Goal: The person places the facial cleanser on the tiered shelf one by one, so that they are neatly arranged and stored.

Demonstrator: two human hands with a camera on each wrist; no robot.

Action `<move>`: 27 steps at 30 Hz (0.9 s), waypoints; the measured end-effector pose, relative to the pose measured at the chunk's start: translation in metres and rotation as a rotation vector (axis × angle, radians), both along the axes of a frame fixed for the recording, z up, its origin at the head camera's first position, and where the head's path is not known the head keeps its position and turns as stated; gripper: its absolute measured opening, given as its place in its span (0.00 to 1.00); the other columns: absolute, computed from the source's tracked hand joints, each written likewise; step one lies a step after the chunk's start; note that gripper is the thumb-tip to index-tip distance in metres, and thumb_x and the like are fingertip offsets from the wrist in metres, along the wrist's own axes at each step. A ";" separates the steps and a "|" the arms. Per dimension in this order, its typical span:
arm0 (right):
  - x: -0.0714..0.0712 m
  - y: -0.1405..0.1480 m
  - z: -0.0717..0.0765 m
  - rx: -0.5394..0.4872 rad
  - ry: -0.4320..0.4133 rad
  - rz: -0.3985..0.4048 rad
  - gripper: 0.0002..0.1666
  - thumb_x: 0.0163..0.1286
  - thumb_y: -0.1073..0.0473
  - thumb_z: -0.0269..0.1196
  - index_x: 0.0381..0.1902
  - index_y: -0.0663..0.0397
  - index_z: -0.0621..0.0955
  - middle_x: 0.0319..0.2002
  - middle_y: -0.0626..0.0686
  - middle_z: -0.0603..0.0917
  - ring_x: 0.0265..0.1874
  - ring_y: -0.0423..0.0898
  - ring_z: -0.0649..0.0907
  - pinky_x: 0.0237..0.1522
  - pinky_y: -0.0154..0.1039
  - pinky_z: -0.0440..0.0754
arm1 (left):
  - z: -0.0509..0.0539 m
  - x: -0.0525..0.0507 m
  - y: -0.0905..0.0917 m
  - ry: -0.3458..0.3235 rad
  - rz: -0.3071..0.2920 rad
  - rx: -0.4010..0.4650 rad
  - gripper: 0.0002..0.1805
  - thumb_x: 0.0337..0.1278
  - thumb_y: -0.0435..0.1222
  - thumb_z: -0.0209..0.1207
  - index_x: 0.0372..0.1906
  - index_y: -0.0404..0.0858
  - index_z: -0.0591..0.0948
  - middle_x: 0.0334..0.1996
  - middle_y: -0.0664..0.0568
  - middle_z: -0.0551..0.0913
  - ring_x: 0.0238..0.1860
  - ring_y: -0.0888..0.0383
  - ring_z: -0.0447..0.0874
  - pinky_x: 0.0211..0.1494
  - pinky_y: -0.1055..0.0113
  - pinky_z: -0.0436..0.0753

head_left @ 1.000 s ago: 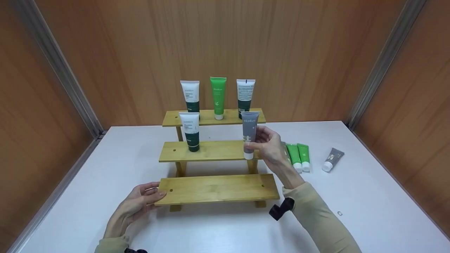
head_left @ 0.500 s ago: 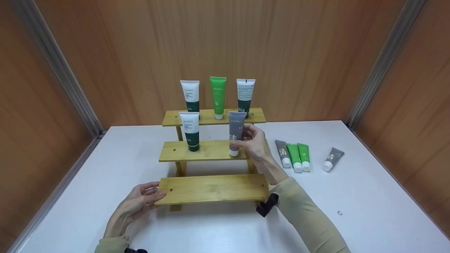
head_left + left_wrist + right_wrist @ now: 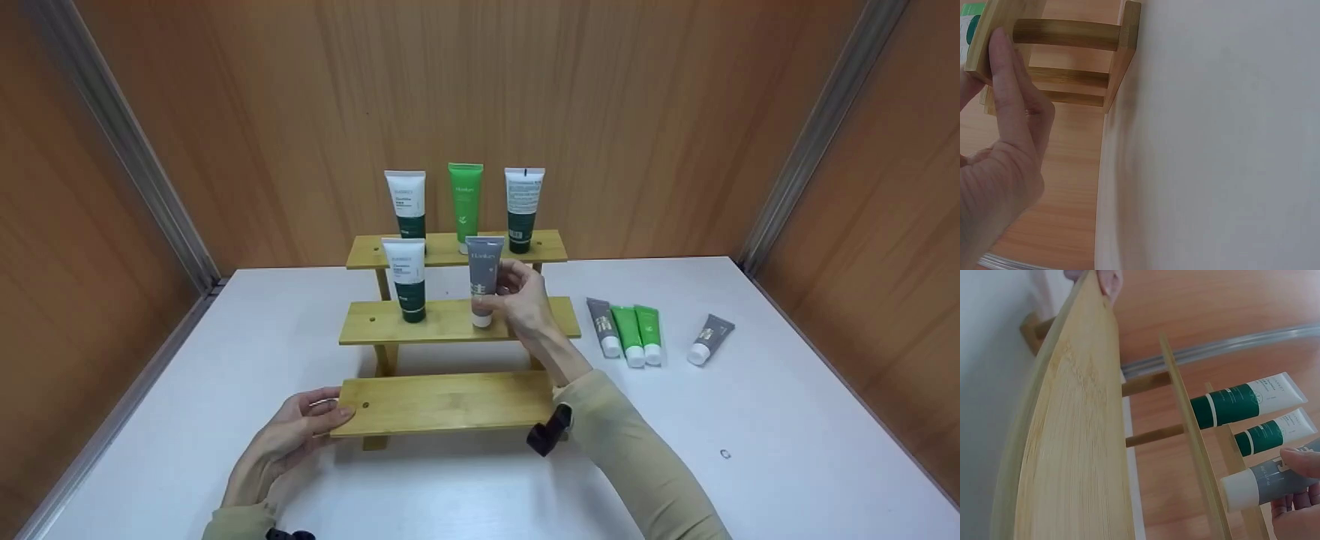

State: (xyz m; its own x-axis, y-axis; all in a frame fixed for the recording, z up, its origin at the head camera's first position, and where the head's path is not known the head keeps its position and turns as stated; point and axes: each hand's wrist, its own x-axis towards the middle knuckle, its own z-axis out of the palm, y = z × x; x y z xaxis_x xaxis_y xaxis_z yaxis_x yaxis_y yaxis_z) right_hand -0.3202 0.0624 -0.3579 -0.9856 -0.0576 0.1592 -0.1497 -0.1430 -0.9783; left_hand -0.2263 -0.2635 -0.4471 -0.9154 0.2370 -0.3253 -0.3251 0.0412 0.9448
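A three-tier bamboo shelf (image 3: 450,405) stands on the white table. My left hand (image 3: 296,427) pinches the left end of its lowest board between thumb and fingers, as the left wrist view also shows. My right hand (image 3: 525,304) holds a grey tube (image 3: 484,264) upright, cap down, at the middle board. Whether the white cap touches the board is hard to tell. Left of it on the same board stands a white and dark green tube (image 3: 406,281). On the top board are a similar tube (image 3: 406,196), a green tube (image 3: 466,199) and another white and green tube (image 3: 523,206).
Right of the shelf lie a grey tube (image 3: 604,328) and two green tubes (image 3: 627,334), side by side. Farther right lies another grey tube (image 3: 710,340). A small ring-like object (image 3: 724,454) is on the table. Wooden walls (image 3: 637,127) enclose the back and sides.
My right hand has carried the grey tube leftward along the middle board, from its right end toward its middle. The left hand has stayed on the lowest board.
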 end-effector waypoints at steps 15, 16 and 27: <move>-0.008 -0.016 0.000 0.011 -0.018 0.010 0.33 0.51 0.82 0.69 0.56 0.64 0.78 0.54 0.60 0.83 0.51 0.49 0.80 0.64 0.43 0.80 | 0.001 0.001 0.000 0.002 0.000 0.025 0.43 0.63 0.34 0.66 0.74 0.23 0.55 0.46 0.53 0.78 0.45 0.62 0.84 0.52 0.71 0.87; -0.009 -0.016 0.000 0.012 -0.013 0.007 0.32 0.51 0.82 0.69 0.55 0.64 0.78 0.53 0.59 0.83 0.50 0.48 0.80 0.63 0.42 0.80 | 0.001 0.001 0.000 0.005 -0.002 0.027 0.44 0.63 0.34 0.65 0.74 0.23 0.54 0.46 0.53 0.78 0.45 0.63 0.84 0.52 0.71 0.87; -0.011 -0.018 -0.001 0.025 -0.011 0.002 0.31 0.51 0.82 0.68 0.54 0.63 0.78 0.52 0.59 0.83 0.49 0.48 0.80 0.59 0.40 0.81 | 0.001 0.002 0.000 0.004 0.003 0.034 0.45 0.63 0.35 0.66 0.74 0.24 0.52 0.46 0.53 0.77 0.45 0.63 0.84 0.52 0.70 0.87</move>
State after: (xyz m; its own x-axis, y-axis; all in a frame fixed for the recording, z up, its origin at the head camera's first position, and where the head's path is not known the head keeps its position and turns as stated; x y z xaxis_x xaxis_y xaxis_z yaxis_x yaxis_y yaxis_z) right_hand -0.3308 0.0444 -0.3589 -0.9872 -0.0631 0.1464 -0.1382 -0.1185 -0.9833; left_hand -0.2243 -0.2639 -0.4464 -0.9173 0.2456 -0.3136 -0.3216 0.0077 0.9468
